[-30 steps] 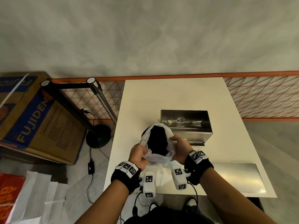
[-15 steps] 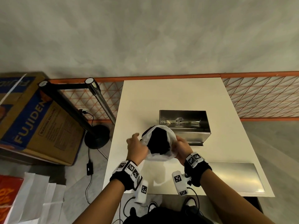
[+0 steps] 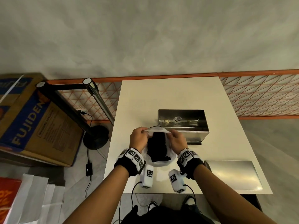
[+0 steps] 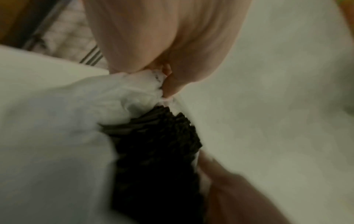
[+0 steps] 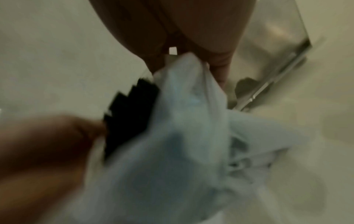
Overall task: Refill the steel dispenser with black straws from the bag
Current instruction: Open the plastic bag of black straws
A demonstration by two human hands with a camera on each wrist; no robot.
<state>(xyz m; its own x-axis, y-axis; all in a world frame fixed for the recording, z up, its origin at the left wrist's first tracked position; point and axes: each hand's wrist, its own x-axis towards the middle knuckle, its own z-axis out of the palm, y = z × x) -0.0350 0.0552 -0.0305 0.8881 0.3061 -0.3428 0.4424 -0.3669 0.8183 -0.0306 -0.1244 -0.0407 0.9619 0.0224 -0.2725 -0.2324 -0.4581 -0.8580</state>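
Note:
A white plastic bag (image 3: 157, 162) packed with black straws (image 3: 157, 147) is held over the near part of the white table (image 3: 169, 97). My left hand (image 3: 137, 138) pinches the bag's rim on the left, and my right hand (image 3: 178, 139) pinches it on the right. The rim is stretched between them. The left wrist view shows the straw ends (image 4: 159, 144) beside the gathered bag (image 4: 76, 113). In the right wrist view the bag (image 5: 182, 121) hangs from my fingers, straws (image 5: 130, 115) at its left. The open steel dispenser (image 3: 182, 123) stands just behind the bag.
A flat steel lid (image 3: 233, 174) lies on the table's near right corner. Left of the table stand a chrome post (image 3: 97, 101), a black stanchion base (image 3: 96, 137) and a cardboard box (image 3: 32, 123). White paper bags (image 3: 32, 199) lie on the floor.
Both hands shifted from the bag's sides up to its far rim and pulled it taut. The bag's mouth, wide open before, now looks narrower and the bag hangs lower toward me.

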